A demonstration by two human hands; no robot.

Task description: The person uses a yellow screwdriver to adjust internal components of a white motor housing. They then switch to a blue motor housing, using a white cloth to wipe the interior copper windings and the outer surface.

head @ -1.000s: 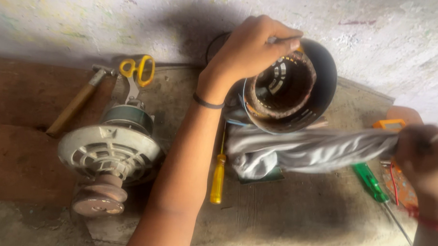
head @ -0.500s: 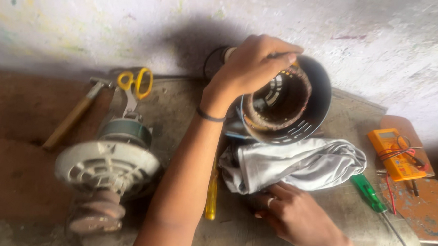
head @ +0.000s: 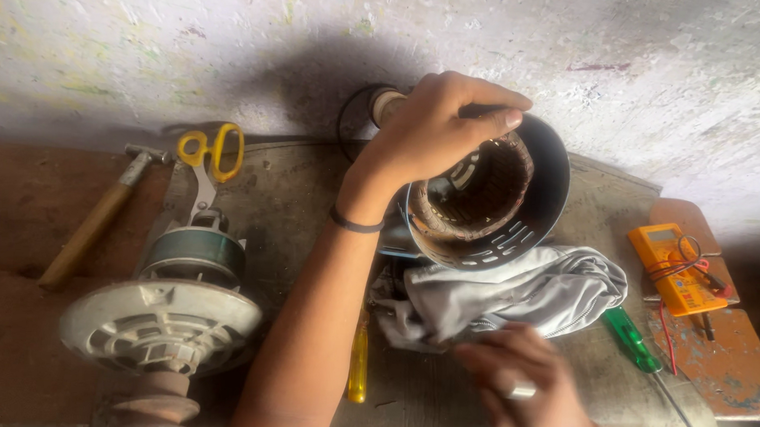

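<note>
My left hand (head: 438, 131) is clamped over the top rim of the stator (head: 490, 200), fingers curled across its edge, wrist bent, forearm running up from the lower frame. The stator is a dark metal cylinder, tilted toward me, slotted along the lower wall, with coppery brown windings inside. My right hand (head: 521, 387), blurred, pinches the near edge of the cloth (head: 512, 294): grey, crumpled, lying just under the stator on the rough desk (head: 305, 186). Yellow screwdriver (head: 358, 364) beside my forearm. Green screwdriver (head: 632, 340) right of the cloth. Orange meter (head: 677, 266) farther right. Rotor (head: 166, 315), scissors (head: 209, 165), hammer (head: 98, 212) lie left.
</note>
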